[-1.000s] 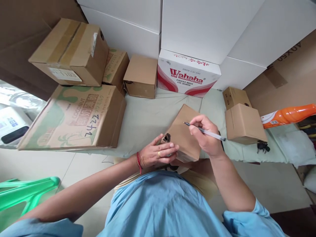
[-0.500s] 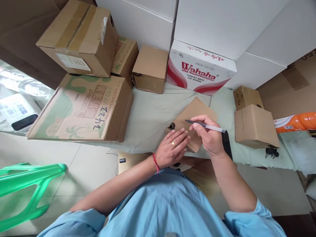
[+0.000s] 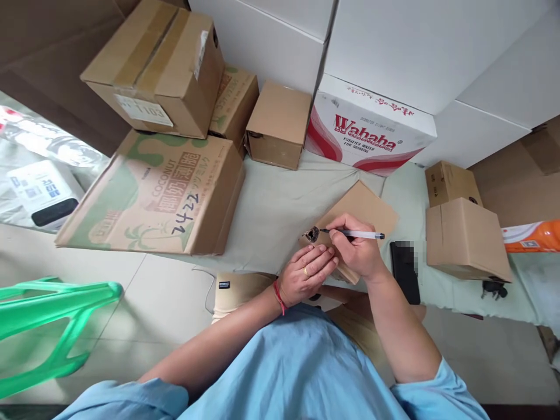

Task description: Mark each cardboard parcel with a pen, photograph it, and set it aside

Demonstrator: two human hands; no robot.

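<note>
A small brown cardboard box (image 3: 367,204) lies on the pale green cloth (image 3: 262,204) in front of me, with a dark, ragged hole (image 3: 312,234) near its left corner. My left hand (image 3: 306,273), with a ring and a red wrist cord, rests flat on the near part of the box, its fingers stretched out. Pinched in my right hand (image 3: 356,248) is a pen (image 3: 361,234); its tip is at the box top, just right of the hole. Part of the box is hidden under both hands.
A black phone (image 3: 404,271) lies to the right, near two small boxes (image 3: 466,239), keys (image 3: 494,289) and an orange bottle (image 3: 545,234). A Wahaha carton (image 3: 367,128) stands behind. Larger cartons (image 3: 149,198) fill the left; a green stool (image 3: 56,309) is on the floor.
My right hand has moved left over the box, bringing the pen tip close to the dark hole. The view has shifted, and more of the black phone shows.
</note>
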